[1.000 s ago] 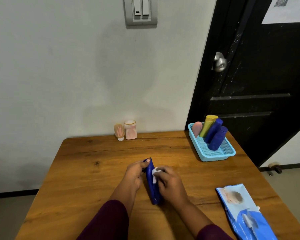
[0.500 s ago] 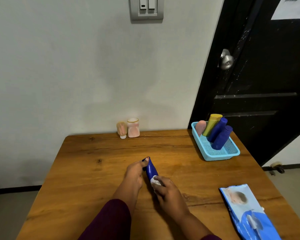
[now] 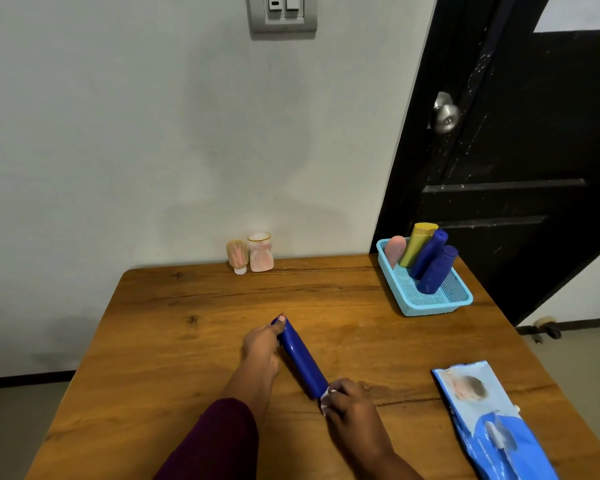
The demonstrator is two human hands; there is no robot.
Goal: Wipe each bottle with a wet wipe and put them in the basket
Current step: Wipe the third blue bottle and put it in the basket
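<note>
A dark blue bottle [image 3: 301, 359] lies slanted over the middle of the wooden table [image 3: 174, 341]. My left hand [image 3: 261, 344] grips its far end, thumb on the tip. My right hand [image 3: 351, 403] is closed on a white wet wipe [image 3: 326, 398] pressed against the bottle's near end. The light blue basket [image 3: 430, 304] stands at the table's back right and holds a pink bottle [image 3: 394, 249], a yellow-green one [image 3: 417, 242] and two blue ones [image 3: 433, 263]. Two small pinkish bottles [image 3: 250, 252] stand by the wall.
A blue wet-wipe pack [image 3: 489, 420] lies flat near the table's front right corner. A black door with a metal knob [image 3: 444, 114] is behind the basket. A light switch [image 3: 283, 12] is on the wall above.
My right hand slid the wipe down the bottle from its upper part to its near end, baring most of the blue body. My left hand kept its hold on the far end.
</note>
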